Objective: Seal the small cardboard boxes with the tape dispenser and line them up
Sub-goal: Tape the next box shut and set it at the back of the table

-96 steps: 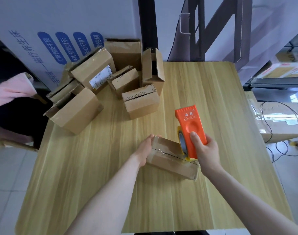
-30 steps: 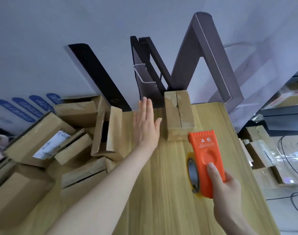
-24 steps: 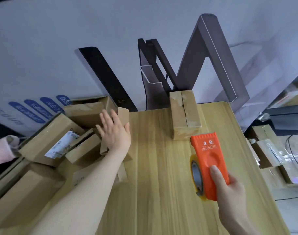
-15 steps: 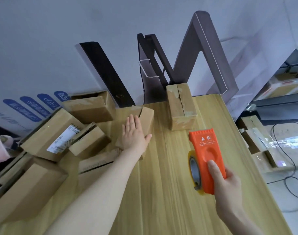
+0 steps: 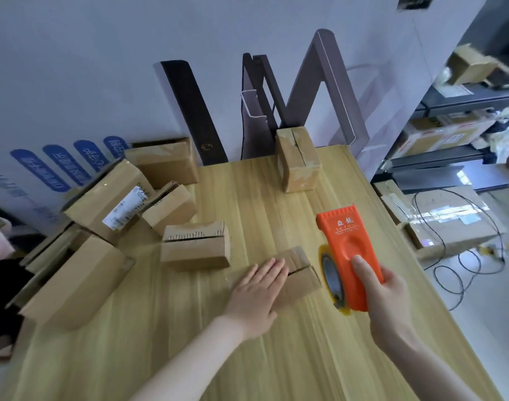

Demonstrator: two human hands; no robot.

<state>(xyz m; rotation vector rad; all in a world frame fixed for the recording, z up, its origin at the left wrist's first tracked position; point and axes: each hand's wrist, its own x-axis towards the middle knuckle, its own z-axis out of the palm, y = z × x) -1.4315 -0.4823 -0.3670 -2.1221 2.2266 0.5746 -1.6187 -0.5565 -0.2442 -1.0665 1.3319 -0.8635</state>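
Left hand (image 5: 257, 287) lies flat, fingers straight, on the small box (image 5: 304, 280) near the middle of the counter (image 5: 276, 357), likely pinning the flaps down and keeping it from sliding under the tape. Right hand (image 5: 383, 293) is wrapped round the orange tape dispenser (image 5: 344, 238), held just right of that box with the roll facing it, seemingly ready to start a strip. One taped box (image 5: 298, 163) stands at the far edge, probably the start of the row; the untaped pile (image 5: 111, 198) sits far left.

Glowing brightly and evenly under soft, diffuse light, throwing only faint shadows beside the cardboard boxes (image 5: 195, 250) on the table (image 5: 305, 357). Glaring whitely off a wrapped carton (image 5: 450, 224) on the floor (image 5: 502, 308). Smearing with motion blur at the shelves (image 5: 464, 105), bending straight edges near the corners.
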